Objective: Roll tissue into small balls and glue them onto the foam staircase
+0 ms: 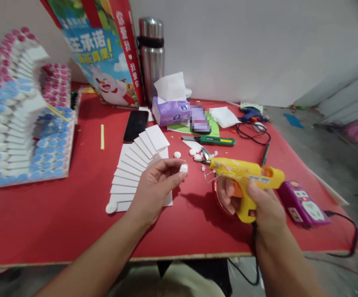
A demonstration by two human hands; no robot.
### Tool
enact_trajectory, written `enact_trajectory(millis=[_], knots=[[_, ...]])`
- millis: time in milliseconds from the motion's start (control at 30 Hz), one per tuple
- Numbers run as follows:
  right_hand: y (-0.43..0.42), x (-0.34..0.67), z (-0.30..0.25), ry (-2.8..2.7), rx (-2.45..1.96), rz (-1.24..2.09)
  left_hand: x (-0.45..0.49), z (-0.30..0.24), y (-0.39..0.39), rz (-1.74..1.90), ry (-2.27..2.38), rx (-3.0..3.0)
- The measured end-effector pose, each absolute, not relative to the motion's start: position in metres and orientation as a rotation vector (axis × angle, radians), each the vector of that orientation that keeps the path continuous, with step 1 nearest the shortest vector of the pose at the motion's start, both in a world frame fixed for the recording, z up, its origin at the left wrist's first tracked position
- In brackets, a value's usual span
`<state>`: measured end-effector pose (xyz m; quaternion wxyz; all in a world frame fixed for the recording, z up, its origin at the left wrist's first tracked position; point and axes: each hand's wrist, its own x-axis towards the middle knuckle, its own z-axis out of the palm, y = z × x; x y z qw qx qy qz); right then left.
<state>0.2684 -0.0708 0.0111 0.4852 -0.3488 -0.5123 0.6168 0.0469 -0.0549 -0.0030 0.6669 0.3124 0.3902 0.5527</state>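
Observation:
Pinched between the thumb and index finger of my left hand (158, 185) is a small white roll (183, 168). My right hand (265, 202) grips a yellow hot glue gun (240, 169) by its handle, its nozzle pointing left toward the roll but apart from it. Under my left hand lies a fan of overlapping white cards (129, 169). One white coil (111, 207) sits at the fan's lower left corner. More small white rolls (177, 155) lie beyond my fingertips. Partly hidden behind the glue gun is a round red-rimmed object (217, 198).
A finished-looking paper craft (52, 161) with blue and pink rolls stands left. Behind are a phone (135, 126), a steel flask (152, 57), a tissue pack (169, 111) and a printed bag (101, 53). A green cutter (216, 141) lies mid-table; a purple power socket (304, 204) sits right, with cords.

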Motion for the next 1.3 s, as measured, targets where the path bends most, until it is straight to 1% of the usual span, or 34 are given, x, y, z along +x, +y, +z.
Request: enact_trajectory(millis=[133, 433, 1300], knots=[[-0.0722, 0.2746, 0.0059, -1.259, -0.869, 1.534, 0.0480, -0.0030, -0.0575, 1.283, 0.910, 0.796], [-0.0673, 0.2709, 0.0081, -1.338, -0.897, 1.534, 0.0478, -0.0027, -0.0529, 1.240, 0.747, 0.468], [-0.0674, 0.2714, 0.0041, -1.420, -0.969, 1.516, 0.0466, -0.0025, -0.0518, 1.207, 0.741, 0.409]])
